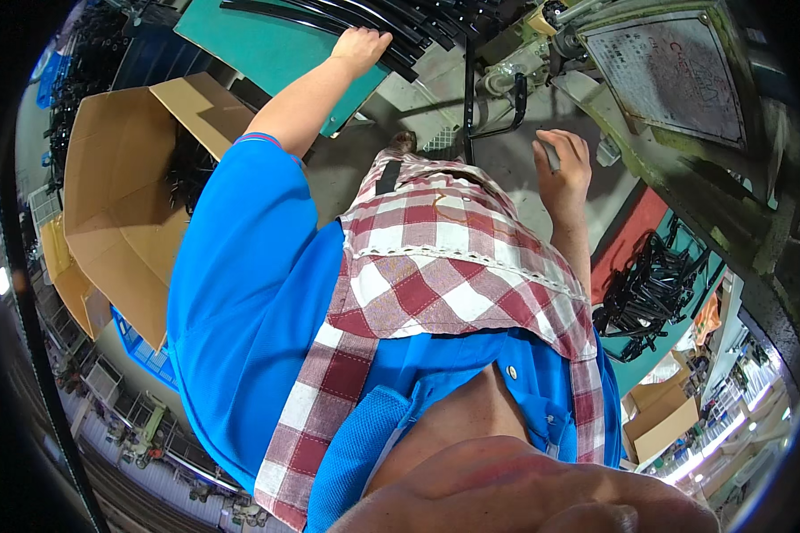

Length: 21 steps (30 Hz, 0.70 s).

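Looming on the right is the machine (pixel 676 169), with the green worktop (pixel 231 40) out front to the left. Black strips (pixel 418 22) lie bunched on that worktop, some ends seeming to poke past its edge, and a bent bar (pixel 519 102) sits between there and the machine. Left hand's (pixel 360 51) on the strips, fingers curled over; can't tell if they're actually closed on one. Right hand's (pixel 564 169) empty, fingers loosely spread, near the bar but apart from it. I'd call this the picking-up step. Next move probably calls for pinching one strip and sliding it free without dragging its neighbours.
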Motion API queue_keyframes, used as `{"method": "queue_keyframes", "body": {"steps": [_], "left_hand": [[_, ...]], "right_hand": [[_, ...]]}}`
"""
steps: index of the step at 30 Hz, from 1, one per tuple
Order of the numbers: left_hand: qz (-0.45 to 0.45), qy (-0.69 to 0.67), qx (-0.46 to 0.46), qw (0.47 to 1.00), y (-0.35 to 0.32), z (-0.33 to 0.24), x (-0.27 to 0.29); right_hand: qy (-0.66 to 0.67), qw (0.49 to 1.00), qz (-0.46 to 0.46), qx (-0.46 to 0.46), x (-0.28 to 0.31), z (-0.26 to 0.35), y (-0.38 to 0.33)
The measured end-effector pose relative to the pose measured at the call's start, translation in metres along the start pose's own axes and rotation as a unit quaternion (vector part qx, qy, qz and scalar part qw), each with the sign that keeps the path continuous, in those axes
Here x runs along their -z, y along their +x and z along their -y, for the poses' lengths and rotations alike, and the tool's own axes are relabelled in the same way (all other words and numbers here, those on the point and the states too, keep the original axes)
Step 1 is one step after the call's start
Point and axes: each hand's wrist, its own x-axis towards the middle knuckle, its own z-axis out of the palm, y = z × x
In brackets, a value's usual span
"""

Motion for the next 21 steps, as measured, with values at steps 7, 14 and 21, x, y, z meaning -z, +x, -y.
{"method": "queue_keyframes", "body": {"steps": [7, 14, 21], "left_hand": [[-0.020, -0.020, -0.010, 1.000, -0.020, 0.001, -0.002], [0.027, -0.043, -0.013, 0.999, -0.004, 0.003, 0.012], [-0.098, -0.139, -0.164, 0.972, -0.003, -0.067, 0.089]], "right_hand": [[-0.006, 1.000, 0.002, 0.021, -0.003, 0.000, 0.002], [0.003, 1.000, 0.010, 0.009, -0.002, 0.000, 0.004], [0.033, 0.999, 0.028, -0.024, -0.011, 0.004, -0.006]]}}
